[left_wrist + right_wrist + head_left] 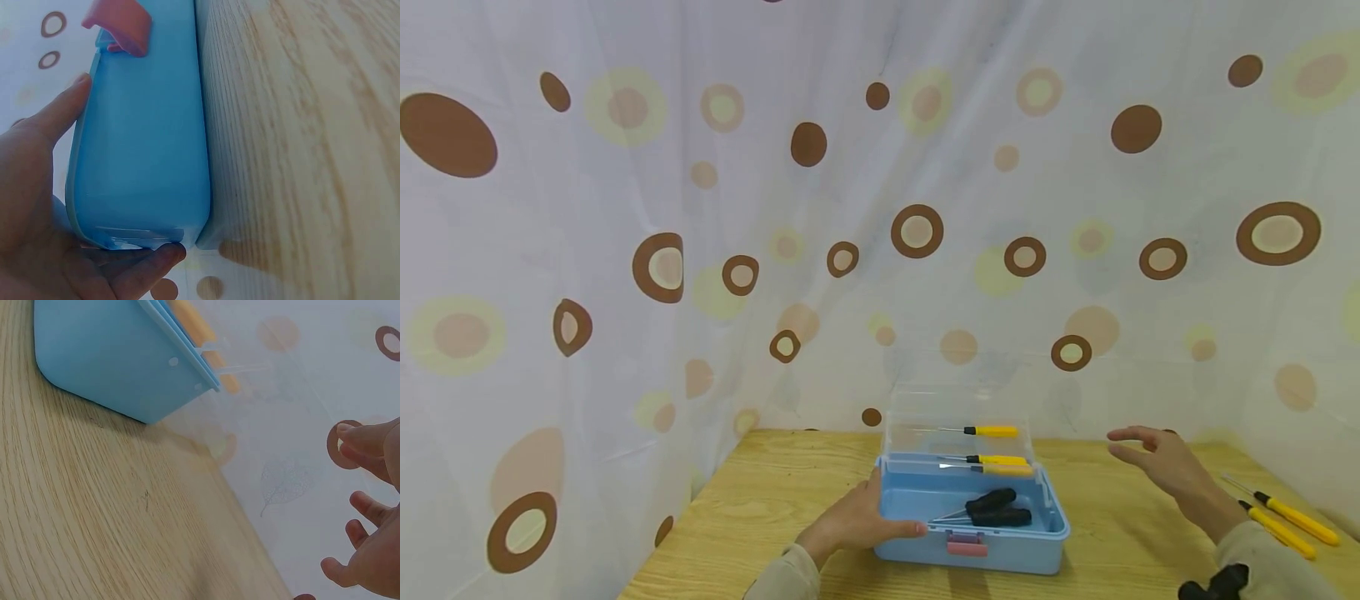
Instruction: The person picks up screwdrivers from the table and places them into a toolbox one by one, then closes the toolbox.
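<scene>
Left hand [859,518] grips the box [1011,555] at 9 o'clock, prolly steadying it, right hand [1172,473] half-spread, empty, off 3.

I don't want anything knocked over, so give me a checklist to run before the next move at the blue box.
1. Blue box steadied: ok, the left hand holds its corner.
2. Clear lid open: ok, it stands raised.
3. Right hand free: ok, it holds nothing.
4. Black screwdrivers inside: ok, both lie in the box.
5. Loose yellow screwdrivers put away: not ok, two lie on the table.
6. Rear yellow screwdrivers secure: cannot tell, their support is unclear.
</scene>
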A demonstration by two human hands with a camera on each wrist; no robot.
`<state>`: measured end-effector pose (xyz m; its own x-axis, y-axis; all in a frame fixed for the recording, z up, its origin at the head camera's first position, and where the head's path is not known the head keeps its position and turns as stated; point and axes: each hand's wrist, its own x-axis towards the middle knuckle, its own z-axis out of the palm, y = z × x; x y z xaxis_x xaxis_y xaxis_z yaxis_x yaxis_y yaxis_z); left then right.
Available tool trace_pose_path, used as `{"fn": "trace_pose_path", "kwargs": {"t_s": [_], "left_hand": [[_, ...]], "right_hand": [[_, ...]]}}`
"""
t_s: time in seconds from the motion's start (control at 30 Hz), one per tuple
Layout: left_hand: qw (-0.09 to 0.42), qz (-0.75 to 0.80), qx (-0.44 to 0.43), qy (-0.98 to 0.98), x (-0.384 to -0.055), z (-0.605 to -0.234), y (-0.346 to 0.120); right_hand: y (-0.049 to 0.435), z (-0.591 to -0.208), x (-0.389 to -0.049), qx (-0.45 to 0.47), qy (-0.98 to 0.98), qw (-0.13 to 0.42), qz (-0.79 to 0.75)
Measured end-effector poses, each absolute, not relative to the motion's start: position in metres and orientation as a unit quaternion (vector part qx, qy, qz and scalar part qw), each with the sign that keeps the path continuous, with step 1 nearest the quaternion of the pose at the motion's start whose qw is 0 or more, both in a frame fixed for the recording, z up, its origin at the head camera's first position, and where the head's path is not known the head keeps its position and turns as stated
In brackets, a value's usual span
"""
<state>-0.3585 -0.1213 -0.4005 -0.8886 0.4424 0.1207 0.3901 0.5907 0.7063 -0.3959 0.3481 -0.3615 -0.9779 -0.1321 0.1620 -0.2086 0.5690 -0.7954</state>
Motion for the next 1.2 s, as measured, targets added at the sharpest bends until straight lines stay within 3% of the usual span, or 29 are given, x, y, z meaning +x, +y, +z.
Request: {"fn": "trace_pose_path", "kwargs": {"t_s": [1.2], "left_hand": [[0.030, 0.374, 0.227, 0.899, -0.359, -0.401, -0.122]], "right_hand": [[0.395, -0.372, -0.392, 0.061, -0.889, 0.016, 0.453]]}}
